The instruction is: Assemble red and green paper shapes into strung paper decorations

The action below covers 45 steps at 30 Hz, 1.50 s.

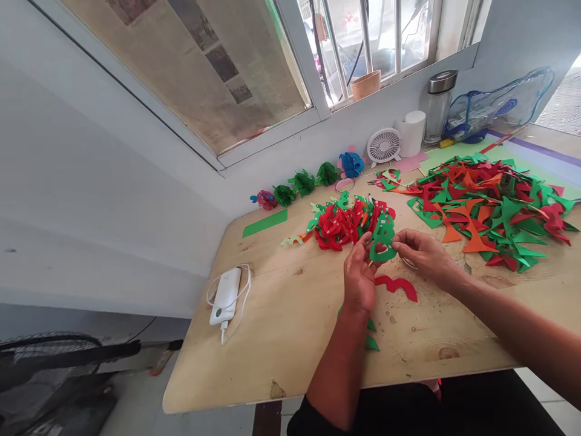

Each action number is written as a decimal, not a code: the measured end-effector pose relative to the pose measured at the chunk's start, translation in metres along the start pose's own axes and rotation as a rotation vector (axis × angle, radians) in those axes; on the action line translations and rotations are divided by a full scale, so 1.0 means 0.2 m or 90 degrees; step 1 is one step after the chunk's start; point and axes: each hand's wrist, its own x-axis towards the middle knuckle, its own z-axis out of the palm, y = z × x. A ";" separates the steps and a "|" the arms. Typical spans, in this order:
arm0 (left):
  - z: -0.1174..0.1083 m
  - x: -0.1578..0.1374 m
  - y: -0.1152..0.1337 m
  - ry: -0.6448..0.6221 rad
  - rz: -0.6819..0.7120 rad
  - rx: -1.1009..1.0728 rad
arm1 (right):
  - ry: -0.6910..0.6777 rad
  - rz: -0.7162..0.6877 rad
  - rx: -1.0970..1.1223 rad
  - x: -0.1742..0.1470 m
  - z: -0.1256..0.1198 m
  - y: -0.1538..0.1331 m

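Observation:
A green curvy paper cutout with small pale squares on it is held up between both hands. My left hand grips its left edge with the fingertips. On the other side my right hand pinches the lower right edge between thumb and finger. Just behind them lies a heap of red and green cutouts, some bearing the same pale squares. A red wavy paper strip rests on the table below my hands. Green paper scraps show partly behind my left forearm.
Red, orange and green offcuts pile up on the right. Along the wall stand folded paper figures, a small fan, a white cylinder and a glass bottle. A power bank with its cable lies at left.

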 end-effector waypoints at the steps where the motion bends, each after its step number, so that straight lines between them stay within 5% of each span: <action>1: 0.00 0.01 0.00 0.017 0.002 -0.008 | -0.007 -0.006 -0.006 0.00 0.00 0.00; 15: 0.00 0.01 -0.04 0.115 0.041 0.248 | -0.051 -0.055 -0.054 -0.01 0.01 -0.03; 29: 0.00 0.00 -0.07 -0.064 -0.077 0.351 | -0.010 -0.043 -0.049 -0.02 -0.01 -0.05; 41: 0.00 -0.01 -0.06 -0.087 -0.100 0.387 | 0.078 -0.059 -0.047 -0.01 -0.04 -0.04; 45: 0.00 -0.01 -0.06 -0.077 -0.093 0.375 | 0.047 -0.045 -0.016 0.00 -0.03 -0.04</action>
